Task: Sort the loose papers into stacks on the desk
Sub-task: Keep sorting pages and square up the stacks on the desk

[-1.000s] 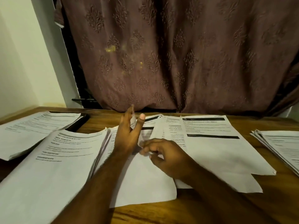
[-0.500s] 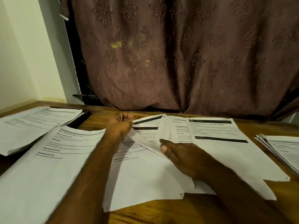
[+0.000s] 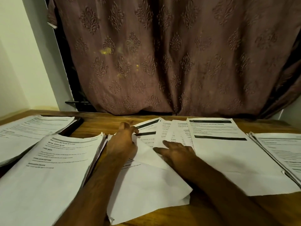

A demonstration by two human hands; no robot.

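Loose white printed sheets (image 3: 146, 185) lie overlapping in the middle of the wooden desk (image 3: 104, 126). My left hand (image 3: 123, 142) reaches over them, its fingers curled on the top corner of one sheet that is bent up beside it. My right hand (image 3: 177, 154) lies flat with straight fingers pointing left, pressing on the fanned sheets (image 3: 171, 132). To the right of that hand lies a larger sheet with black bars (image 3: 219, 152).
A thick paper stack (image 3: 48, 168) sits at the near left, and another stack (image 3: 32, 128) rests on a dark tray at the far left. A third stack (image 3: 280, 149) lies at the right edge. A brown patterned curtain (image 3: 162, 62) hangs behind the desk.
My left hand went from raised and open to curled on the top corner of a sheet. My right hand uncurled and spread flat on the papers.
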